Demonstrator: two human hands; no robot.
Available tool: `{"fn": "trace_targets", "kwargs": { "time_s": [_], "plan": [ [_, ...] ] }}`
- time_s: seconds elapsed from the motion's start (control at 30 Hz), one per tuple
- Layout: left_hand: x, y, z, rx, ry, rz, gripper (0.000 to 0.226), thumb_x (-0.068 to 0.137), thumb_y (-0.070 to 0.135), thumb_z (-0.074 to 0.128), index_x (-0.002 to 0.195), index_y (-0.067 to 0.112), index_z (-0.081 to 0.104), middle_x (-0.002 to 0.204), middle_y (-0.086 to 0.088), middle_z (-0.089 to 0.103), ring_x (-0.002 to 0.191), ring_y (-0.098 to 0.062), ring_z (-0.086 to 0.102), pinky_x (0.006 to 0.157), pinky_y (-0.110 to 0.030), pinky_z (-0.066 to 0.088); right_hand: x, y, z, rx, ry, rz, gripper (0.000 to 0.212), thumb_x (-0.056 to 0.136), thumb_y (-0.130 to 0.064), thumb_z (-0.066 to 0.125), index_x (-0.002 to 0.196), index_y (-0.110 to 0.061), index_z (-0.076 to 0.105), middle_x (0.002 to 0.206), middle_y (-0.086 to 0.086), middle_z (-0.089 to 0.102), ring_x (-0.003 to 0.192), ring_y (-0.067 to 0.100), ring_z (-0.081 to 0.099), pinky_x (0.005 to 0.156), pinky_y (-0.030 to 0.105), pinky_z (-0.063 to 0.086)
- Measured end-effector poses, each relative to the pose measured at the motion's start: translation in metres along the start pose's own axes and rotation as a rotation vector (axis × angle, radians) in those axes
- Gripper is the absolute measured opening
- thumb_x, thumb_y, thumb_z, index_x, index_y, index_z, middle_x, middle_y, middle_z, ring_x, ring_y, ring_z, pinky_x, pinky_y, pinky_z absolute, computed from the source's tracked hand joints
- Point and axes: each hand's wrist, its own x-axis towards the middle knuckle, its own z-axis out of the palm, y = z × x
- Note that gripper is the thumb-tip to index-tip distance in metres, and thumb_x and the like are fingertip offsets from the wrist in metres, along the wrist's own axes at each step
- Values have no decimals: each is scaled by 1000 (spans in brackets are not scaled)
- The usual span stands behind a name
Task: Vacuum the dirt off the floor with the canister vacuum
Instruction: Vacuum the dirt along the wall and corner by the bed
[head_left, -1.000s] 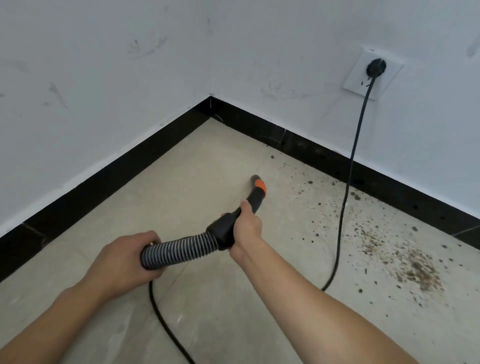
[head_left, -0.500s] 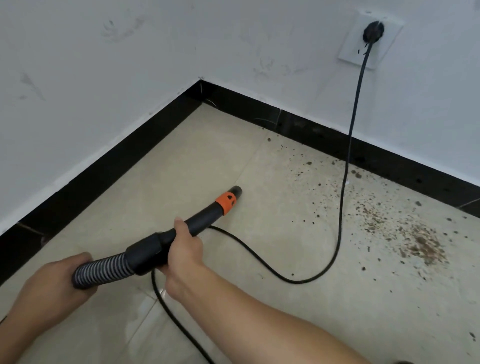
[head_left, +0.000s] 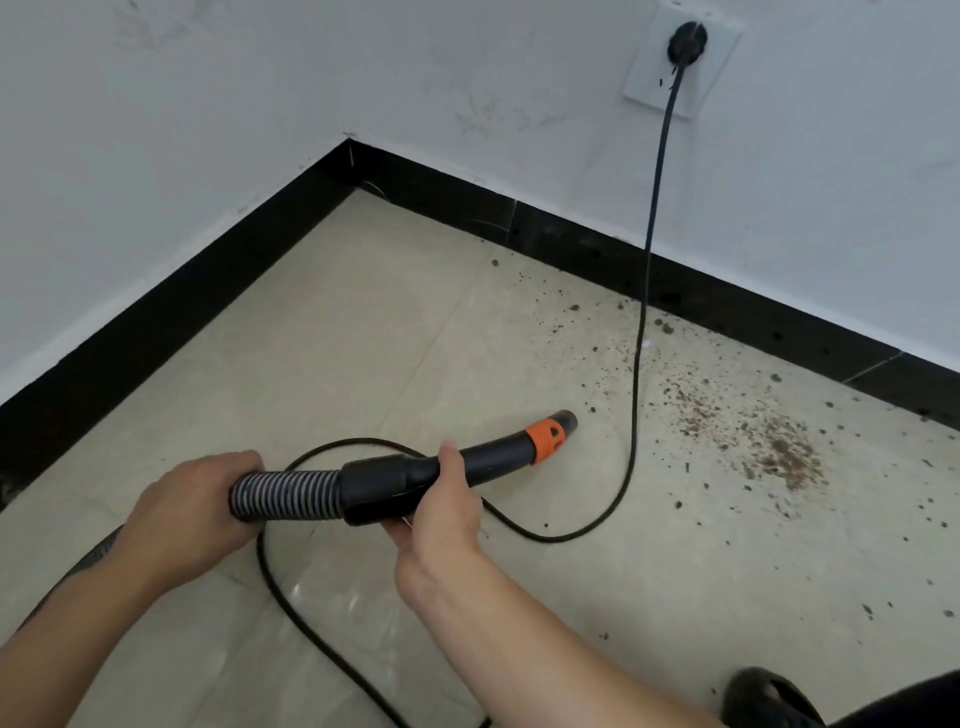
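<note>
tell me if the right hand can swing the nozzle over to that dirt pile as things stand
Probably yes. The right hand grips the wand, its nozzle pointing toward the dirt pile. Only the power cord crosses the floor between them and might snag.

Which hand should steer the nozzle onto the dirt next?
Right. The right hand grips the rigid handle just behind the nozzle, nearer the dirt; the left hand only holds the ribbed hose.

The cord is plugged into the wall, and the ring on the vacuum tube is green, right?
Not quite. The ring on the vacuum tube is orange, not green; the head view shows it. The cord is plugged into the wall socket.
</note>
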Motion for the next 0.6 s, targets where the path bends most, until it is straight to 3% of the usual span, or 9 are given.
{"fn": "trace_targets", "kwargs": {
  "time_s": [0.13, 0.27, 0.43, 0.53, 0.6],
  "plan": [
    [3, 22, 1, -9, -16, 52, 38, 62, 11, 79, 64, 34, 48, 59, 11, 56, 59, -6, 51, 49, -26, 31, 7, -16, -11, -14, 23, -50, 21, 98, -37, 60, 101, -17, 55, 107, 11, 69, 90, 25, 69, 79, 44, 60],
    [6, 48, 11, 49, -65, 145, 28, 66, 19, 74, 71, 31, 49, 62, 11, 55, 61, -9, 52, 48, -26, 30, 24, -64, -32, -43, 66, -197, 21, 95, -30, 63, 104, -12, 57, 92, 10, 70, 78, 22, 68, 72, 38, 58],
    [1, 21, -10, 47, 30, 41, 38, 58, 11, 80, 66, 33, 50, 56, 11, 55, 56, -8, 51, 49, -27, 36, 22, -64, -25, 90, -11, -36, 17, 97, -25, 60, 99, -9, 55, 78, 12, 66, 65, 24, 67, 65, 38, 58],
    [2, -23, -21, 191, 119, 58, 49, 50, 16, 85, 75, 41, 50, 69, 15, 53, 65, -17, 54, 61, -41, 48, 5, -17, -10, 161, -33, 58, 16, 98, -25, 59, 100, -9, 55, 75, 14, 69, 66, 27, 68, 61, 36, 60],
    [6, -59, -22, 279, 158, 76, 51, 47, 26, 81, 86, 40, 50, 78, 9, 53, 76, -26, 58, 73, -51, 49, -10, 9, -4, 185, -31, 131, 18, 98, -27, 61, 105, -11, 56, 88, 15, 72, 79, 28, 70, 59, 35, 61]
  ]
}}
